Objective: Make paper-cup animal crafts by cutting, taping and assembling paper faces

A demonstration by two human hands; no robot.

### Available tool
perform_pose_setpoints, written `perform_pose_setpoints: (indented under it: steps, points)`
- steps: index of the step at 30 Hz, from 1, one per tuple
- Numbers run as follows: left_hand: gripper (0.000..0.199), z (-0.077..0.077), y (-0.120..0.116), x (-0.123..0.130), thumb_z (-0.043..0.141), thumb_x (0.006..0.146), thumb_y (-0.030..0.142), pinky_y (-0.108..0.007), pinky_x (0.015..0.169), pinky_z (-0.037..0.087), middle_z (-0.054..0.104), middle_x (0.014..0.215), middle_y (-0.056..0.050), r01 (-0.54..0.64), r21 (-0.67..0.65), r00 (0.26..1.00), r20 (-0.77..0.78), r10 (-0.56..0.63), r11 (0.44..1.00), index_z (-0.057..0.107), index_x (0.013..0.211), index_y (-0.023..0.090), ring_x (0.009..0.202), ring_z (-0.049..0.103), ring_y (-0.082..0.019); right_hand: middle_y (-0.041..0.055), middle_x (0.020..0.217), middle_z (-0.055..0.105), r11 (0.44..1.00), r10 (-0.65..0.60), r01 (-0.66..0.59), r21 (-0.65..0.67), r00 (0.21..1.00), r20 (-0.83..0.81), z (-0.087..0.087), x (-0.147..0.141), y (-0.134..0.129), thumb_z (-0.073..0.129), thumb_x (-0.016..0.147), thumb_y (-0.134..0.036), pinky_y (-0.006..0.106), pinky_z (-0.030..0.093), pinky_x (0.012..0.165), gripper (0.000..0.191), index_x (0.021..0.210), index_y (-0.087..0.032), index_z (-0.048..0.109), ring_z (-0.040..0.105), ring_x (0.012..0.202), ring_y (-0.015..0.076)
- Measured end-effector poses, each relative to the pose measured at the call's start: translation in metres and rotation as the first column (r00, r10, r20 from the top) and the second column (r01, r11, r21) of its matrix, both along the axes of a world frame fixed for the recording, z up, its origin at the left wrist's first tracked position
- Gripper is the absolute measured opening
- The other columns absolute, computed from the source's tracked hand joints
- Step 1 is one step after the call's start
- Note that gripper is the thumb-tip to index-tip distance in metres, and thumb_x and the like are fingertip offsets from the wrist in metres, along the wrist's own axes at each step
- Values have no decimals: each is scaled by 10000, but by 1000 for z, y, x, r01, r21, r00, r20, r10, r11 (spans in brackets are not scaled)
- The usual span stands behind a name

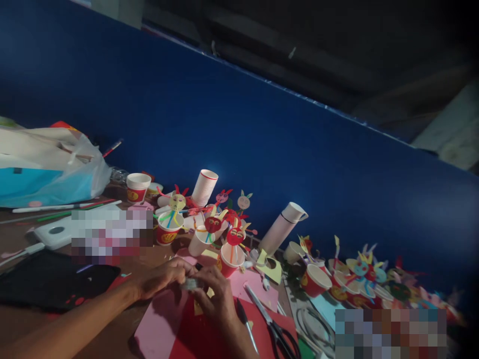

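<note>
Your two bare hands meet low in the middle of the view, over a pink sheet [159, 326] and a red sheet [198, 334] on a brown table [112, 339]. Your left hand [166, 274] and right hand [220, 294] both have a narrow grip, fingers bent in close around a small translucent thing [191, 283], too blurred to identify. It sits between your fingertips, just in front of a paper cup [225, 268] that holds a red, long-eared paper face [235, 236]. To the right of your right hand lie a slim pen-like tool [242, 314] and black-handled scissors [270, 320], untouched. A yellow cut-out with a hole [277, 275] lies beyond them, near a pale jug [280, 230]

The step in hand looks like close fingertip work on that small thing. The next move seems to call for a light pinch, with your wrists kept clear of the nearby cup
</note>
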State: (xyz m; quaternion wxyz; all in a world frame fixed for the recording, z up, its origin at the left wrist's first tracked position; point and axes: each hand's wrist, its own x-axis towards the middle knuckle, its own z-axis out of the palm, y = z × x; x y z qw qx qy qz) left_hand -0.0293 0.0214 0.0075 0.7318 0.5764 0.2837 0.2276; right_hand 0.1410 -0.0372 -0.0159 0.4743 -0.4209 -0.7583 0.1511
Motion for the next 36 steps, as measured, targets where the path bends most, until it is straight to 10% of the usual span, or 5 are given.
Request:
perform_pose_setpoints:
  steps: [36]
  points:
    - [287, 12, 5, -2, 470, 535, 183, -290, 687, 470, 644, 721, -29, 92, -52, 996, 17, -91, 994, 694, 711, 143, 712, 551, -167, 49, 833, 656, 1000, -4, 3, -21, 999, -39, 5, 2, -2, 578, 833, -275, 271, 442, 684, 158, 935, -211, 680, 578, 780, 177]
